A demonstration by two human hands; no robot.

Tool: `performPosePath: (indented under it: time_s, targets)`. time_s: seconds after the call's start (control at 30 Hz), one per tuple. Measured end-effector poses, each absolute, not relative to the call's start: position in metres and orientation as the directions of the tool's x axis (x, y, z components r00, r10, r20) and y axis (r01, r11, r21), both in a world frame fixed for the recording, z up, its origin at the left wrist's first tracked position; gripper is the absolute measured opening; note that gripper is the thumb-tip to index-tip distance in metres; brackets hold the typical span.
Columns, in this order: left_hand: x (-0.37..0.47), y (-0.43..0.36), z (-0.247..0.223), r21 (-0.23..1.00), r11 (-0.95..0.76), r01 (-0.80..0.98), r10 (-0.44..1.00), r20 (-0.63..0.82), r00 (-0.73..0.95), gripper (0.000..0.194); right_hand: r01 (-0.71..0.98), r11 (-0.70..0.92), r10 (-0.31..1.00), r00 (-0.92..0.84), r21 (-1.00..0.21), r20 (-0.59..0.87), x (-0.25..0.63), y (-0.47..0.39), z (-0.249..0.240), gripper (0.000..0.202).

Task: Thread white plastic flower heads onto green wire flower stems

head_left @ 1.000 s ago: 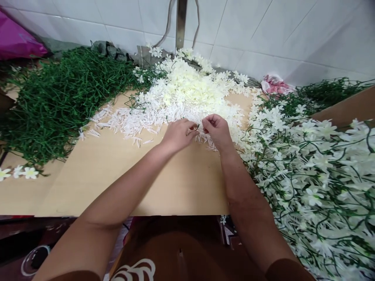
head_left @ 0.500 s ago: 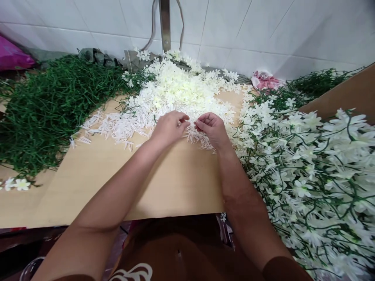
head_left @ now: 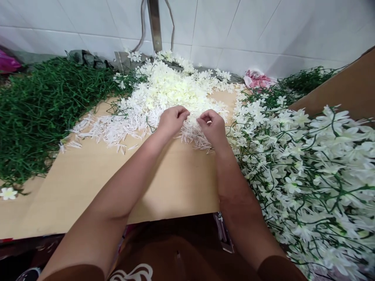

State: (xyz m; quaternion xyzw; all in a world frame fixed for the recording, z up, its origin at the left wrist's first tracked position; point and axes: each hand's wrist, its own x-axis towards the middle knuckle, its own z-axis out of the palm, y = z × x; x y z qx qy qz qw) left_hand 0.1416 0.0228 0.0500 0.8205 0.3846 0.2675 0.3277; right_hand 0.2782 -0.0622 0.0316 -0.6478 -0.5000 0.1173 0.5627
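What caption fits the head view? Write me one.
Left hand and right hand, fingertips apart, before heaped white blossoms and green stems.

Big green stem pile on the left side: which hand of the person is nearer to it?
Left. The left hand is to the right of the green stem pile, apart from it; the right hand is farther right.

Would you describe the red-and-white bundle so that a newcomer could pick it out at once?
Find the tiled wall. At its foot, right of the loose white flowers, lies the bundle. Its red and white patches set it apart from the green stems beside it.
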Motion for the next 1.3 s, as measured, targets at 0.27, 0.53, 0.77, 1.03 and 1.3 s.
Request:
performPosePath:
  time_s: [0.27,0.53,0.77,1.03,1.3]
  targets:
    - [0.169,0.025,0.030,0.460,-0.591,0.663,0.794,0.184,0.580,0.019,0.226,0.244,0.713,0.617,-0.943,0.332,0.296,-0.056,0.022,0.013]
    - [0.141,0.028,0.044,0.694,-0.457,0.556,0.855,0.170,0.490,0.007,0.232,0.277,0.797,0.487,-0.932,0.358,0.265,-0.055,0.025,0.019]
    - [0.113,0.009,0.049,0.871,-0.289,0.397,0.890,0.092,0.447,0.005,0.416,0.229,0.823,0.401,-0.880,0.403,0.237,-0.056,0.024,0.005]
    - [0.102,0.006,0.050,0.933,-0.209,0.293,0.900,0.067,0.431,0.009,0.495,0.271,0.813,0.342,-0.826,0.471,0.231,-0.056,0.017,0.006]
    - [0.101,0.009,0.040,0.935,-0.214,0.282,0.885,0.064,0.461,0.009,0.764,0.248,0.792,0.195,-0.596,0.579,0.224,-0.058,0.017,0.011]
